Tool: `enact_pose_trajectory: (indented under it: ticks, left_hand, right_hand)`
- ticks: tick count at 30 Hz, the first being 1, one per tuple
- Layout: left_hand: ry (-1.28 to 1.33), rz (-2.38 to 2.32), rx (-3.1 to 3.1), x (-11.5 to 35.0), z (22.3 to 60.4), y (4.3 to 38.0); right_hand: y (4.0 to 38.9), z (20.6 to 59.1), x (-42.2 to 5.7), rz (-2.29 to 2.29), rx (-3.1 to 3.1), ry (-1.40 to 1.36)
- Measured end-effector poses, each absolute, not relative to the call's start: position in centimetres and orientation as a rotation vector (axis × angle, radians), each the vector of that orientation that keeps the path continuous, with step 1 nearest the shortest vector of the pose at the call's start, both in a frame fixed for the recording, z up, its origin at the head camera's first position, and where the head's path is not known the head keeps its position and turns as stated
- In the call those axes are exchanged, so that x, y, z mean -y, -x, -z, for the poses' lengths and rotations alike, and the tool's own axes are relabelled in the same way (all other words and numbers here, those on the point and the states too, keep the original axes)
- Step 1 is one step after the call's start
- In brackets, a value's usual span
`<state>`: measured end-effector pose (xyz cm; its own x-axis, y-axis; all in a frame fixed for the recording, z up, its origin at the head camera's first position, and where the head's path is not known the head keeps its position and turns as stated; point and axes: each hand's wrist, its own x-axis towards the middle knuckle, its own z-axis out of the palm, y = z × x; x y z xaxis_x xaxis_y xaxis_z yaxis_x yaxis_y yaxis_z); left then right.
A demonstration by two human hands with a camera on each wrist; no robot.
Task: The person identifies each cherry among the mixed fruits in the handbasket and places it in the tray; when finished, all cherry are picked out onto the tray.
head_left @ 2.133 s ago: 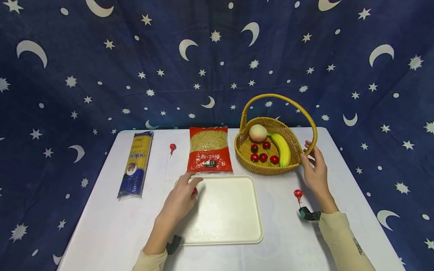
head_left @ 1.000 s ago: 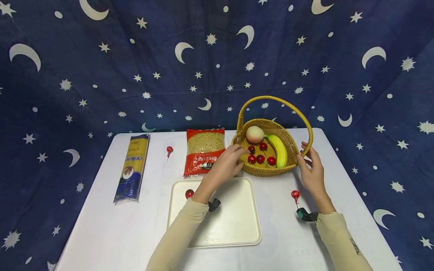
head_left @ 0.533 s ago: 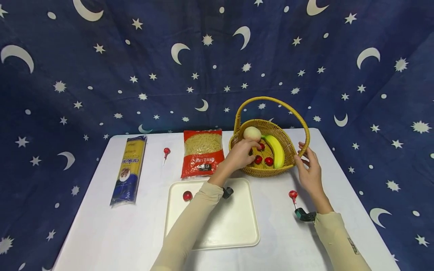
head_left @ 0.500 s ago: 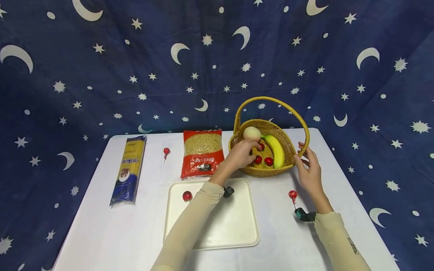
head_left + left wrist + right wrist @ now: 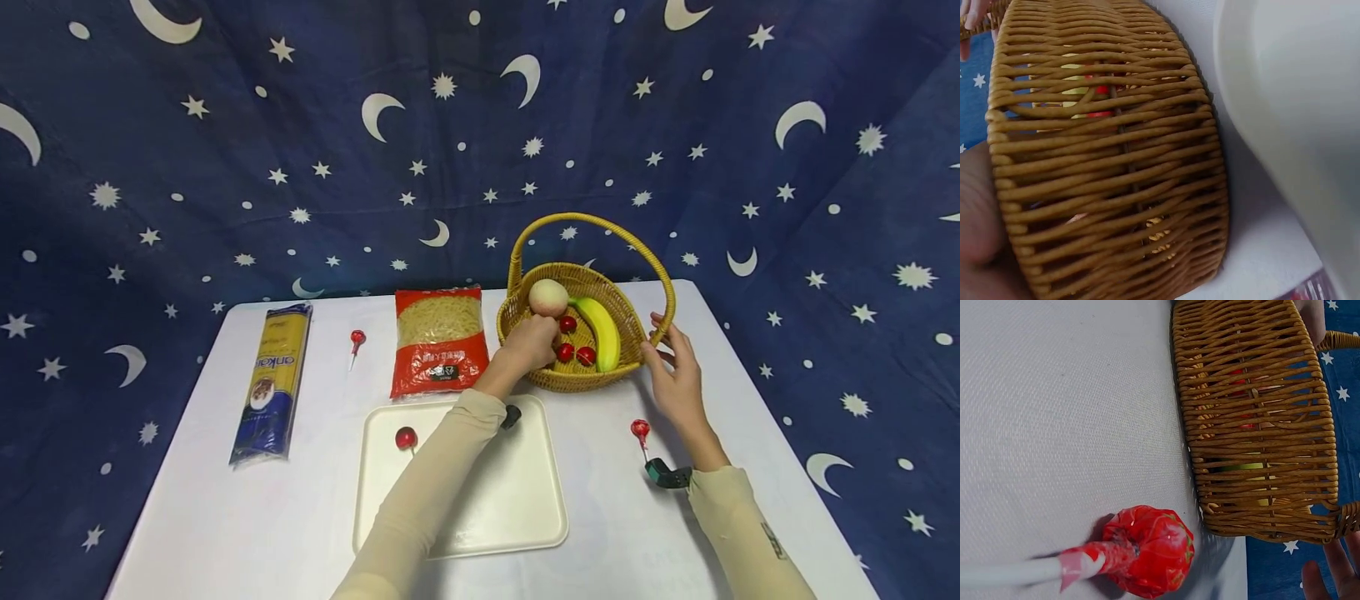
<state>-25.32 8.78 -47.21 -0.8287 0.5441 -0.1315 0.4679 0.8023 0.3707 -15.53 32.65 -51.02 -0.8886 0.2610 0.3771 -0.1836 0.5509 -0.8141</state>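
Observation:
My left hand [image 5: 531, 340] reaches over the near left rim of the wicker basket [image 5: 577, 382], knuckles up and fingers pointing down inside. Its fingertips are hidden, and I cannot tell whether they pinch a cherry. Just right of them lie red cherries [image 5: 586, 356], three of them in sight. A peach [image 5: 548, 297] sits behind the hand, and a banana [image 5: 602, 333] curves along the right side. My right hand [image 5: 677, 381] holds the basket at the foot of its handle [image 5: 665, 292], thumb in front and fingers behind. Woven sides fill much of both wrist views.
A cream tray [image 5: 555, 500] under the left forearm carries a single cherry [image 5: 406, 438]. Behind it lies a red bag of pasta [image 5: 437, 342]. Farther left are a lollipop [image 5: 356, 343] and a blue-and-yellow spaghetti packet [image 5: 272, 379]. Another lollipop [image 5: 641, 431] lies beside the right wrist.
My left hand has left a cherry on the tray, moved right to the basket and dipped in among the cherries, its fingers now lower. My right hand stays at the handle.

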Motion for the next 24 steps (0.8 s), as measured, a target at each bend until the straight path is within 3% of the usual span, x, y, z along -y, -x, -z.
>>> enact_pose_trajectory:
  ticks: [12, 24]
  left_hand:
    - [-0.719, -0.566, -2.759, -8.9, 47.3, 25.3]
    - [-0.742, -0.836, -2.886, -7.8, 45.0, 23.9]
  right_hand:
    - [15.3, 50.7, -32.7, -1.255, 2.368, 0.033]
    - [15.3, 50.7, -32.6, -1.274, 2.355, 0.044]
